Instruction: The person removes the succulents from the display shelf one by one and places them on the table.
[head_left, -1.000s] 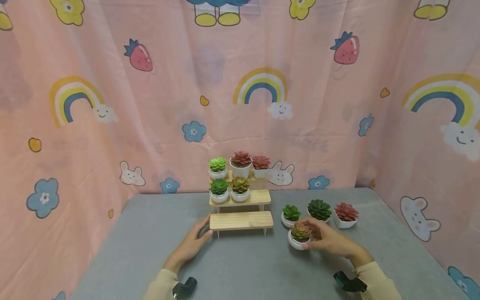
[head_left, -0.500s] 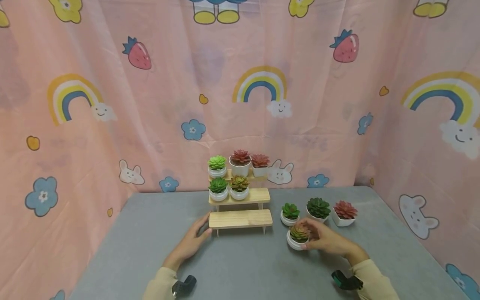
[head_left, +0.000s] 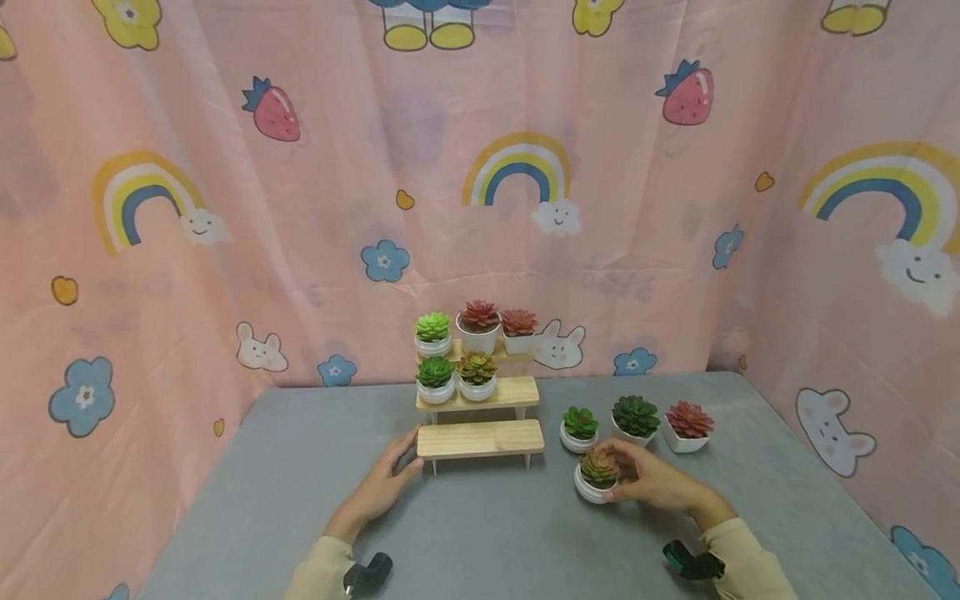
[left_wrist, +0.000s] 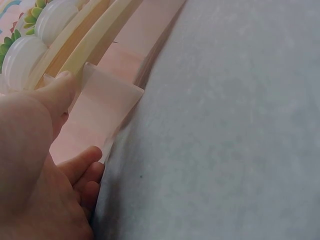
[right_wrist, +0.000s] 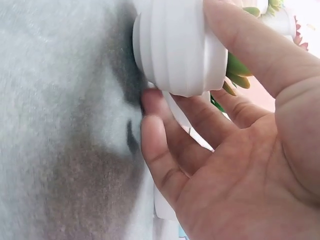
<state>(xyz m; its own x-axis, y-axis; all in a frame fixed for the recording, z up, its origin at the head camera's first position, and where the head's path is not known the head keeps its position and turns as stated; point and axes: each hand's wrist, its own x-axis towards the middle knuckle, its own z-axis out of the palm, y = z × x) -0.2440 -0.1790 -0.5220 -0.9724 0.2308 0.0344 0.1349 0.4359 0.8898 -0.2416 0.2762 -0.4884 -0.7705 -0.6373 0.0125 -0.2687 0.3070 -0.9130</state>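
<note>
My right hand (head_left: 656,479) grips a small potted succulent (head_left: 591,487) with reddish-green leaves. Its round, ridged white pot (right_wrist: 175,47) sits between thumb and fingers in the right wrist view; whether the base touches the table I cannot tell. A three-step wooden plant stand (head_left: 480,439) stands left of it. At the left end of its lowest step, my left hand (head_left: 382,482) holds the board, the thumb (left_wrist: 60,92) against its edge and some fingers out of sight. Two succulents, one green (head_left: 436,379) and one olive-brown (head_left: 477,379), occupy the middle step.
On the top step are a light green succulent (head_left: 432,332) and two red ones (head_left: 478,325). Right of the stand, a small green succulent (head_left: 580,427), a dark green one (head_left: 635,417) and a red one (head_left: 687,425) stand on the grey table (head_left: 480,542). A pink patterned curtain (head_left: 315,217) hangs behind.
</note>
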